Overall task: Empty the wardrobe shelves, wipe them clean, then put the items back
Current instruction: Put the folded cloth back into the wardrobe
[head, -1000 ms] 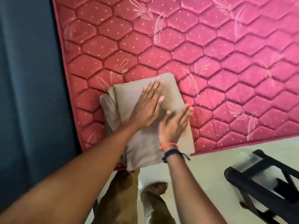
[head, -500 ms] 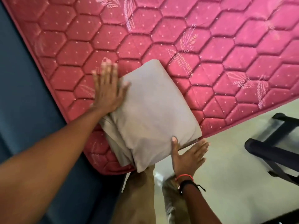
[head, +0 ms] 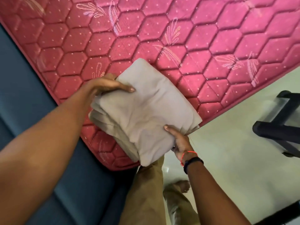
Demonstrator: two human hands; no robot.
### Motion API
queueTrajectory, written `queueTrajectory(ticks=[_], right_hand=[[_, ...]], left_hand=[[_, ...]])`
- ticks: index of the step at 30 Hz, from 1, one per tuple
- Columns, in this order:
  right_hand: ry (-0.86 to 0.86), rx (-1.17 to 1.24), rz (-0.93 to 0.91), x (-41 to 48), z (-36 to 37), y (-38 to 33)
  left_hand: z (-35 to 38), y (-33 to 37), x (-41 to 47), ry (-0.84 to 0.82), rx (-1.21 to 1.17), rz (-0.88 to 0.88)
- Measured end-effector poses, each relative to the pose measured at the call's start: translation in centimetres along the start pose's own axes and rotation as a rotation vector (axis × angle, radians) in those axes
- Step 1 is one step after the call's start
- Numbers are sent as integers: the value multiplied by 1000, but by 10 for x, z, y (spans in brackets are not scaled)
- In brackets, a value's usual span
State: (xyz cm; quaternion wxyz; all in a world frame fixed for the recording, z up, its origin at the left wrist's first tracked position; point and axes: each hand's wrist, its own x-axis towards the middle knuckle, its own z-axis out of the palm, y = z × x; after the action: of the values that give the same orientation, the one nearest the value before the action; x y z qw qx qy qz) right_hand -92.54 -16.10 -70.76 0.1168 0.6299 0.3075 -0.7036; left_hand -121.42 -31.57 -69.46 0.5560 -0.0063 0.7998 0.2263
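Cloth: I see the folded beige fabric bundle (head: 142, 109) over the near corner of the pink hexagon-quilted mattress (head: 178, 38). Its lower end overhangs the mattress edge, and I cannot tell whether it rests there or is lifted.
Left hand: the left hand (head: 105, 85) grips the bundle's side nearest the mattress's left edge, thumb on top.
Right hand: the right hand (head: 180, 140) pinches the bundle's edge off the mattress's near edge, thumb on top.
Open room: I read pale floor (head: 235, 143) beyond the mattress's near-right edge. A black tubular frame (head: 279, 127) stands there, well apart from the bundle.
Left border: a dark blue surface (head: 24, 95) runs along the mattress's left edge.
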Motion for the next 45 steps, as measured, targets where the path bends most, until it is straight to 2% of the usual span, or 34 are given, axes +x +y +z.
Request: queueTrajectory(ticks=[4,8,11,13,16,21,31,39,42,45], right_hand=[[-117,104,-42,-25,-45,-11],[-185,184,-33,-78,-110,-7],[-207,203,-73,-124,-164,-2],[-204,218,-96,-146,-191,3],[-160,295,-113,-183,-252,42],[-68,435,-205,-222,-336,119],[169,809,-348,-295,-461,246],[392,1097,-388,-341,-511,330],[417,1156,-378,-353,-519,358],[529,1261,-361,-362,-516,382]], left_hand=[[22,3,-54,-205,-133,6],[75,-1,-109,-241,-380,29],[124,11,-148,-259,-404,46],[148,24,-171,-318,-347,52],[203,38,-205,-497,-175,75],[284,71,-251,-582,-38,182],[458,125,-325,-780,173,282],[600,156,-362,-992,450,275],[653,165,-370,-1071,573,240],[709,171,-382,-1136,714,226]])
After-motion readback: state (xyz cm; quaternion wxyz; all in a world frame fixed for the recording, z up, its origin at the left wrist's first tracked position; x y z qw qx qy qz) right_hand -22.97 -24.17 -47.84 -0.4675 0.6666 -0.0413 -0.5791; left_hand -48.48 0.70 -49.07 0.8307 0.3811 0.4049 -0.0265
